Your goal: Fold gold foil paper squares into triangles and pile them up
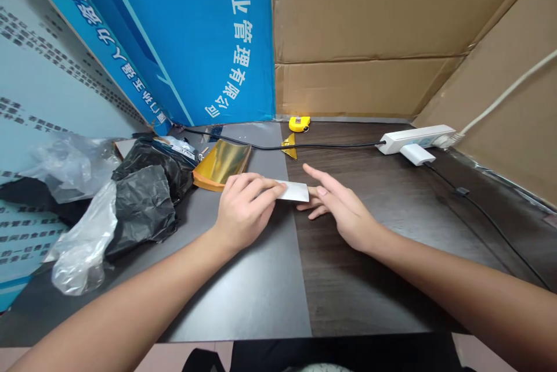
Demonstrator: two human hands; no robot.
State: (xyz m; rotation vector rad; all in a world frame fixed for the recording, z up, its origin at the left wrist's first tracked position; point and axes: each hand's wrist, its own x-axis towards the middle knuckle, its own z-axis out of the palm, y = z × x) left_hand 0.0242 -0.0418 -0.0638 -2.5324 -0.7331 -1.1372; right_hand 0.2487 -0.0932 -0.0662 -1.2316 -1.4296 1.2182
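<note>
your left hand (244,206) pinches the small flat white sheet (294,191); your right hand (343,209), spread wide, meets its right end. it looks light, bendable; take its edges.

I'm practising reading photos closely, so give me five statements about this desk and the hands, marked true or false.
1. The left hand holds a thin white piece. True.
2. The right hand is clenched into a fist. False: the right hand has its fingers extended.
3. A yellow tape measure sits near the cardboard. True.
4. The adapter on the power strip is black. False: the adapter is white.
5. The crumpled black plastic lies left of the power strip. True.
</note>
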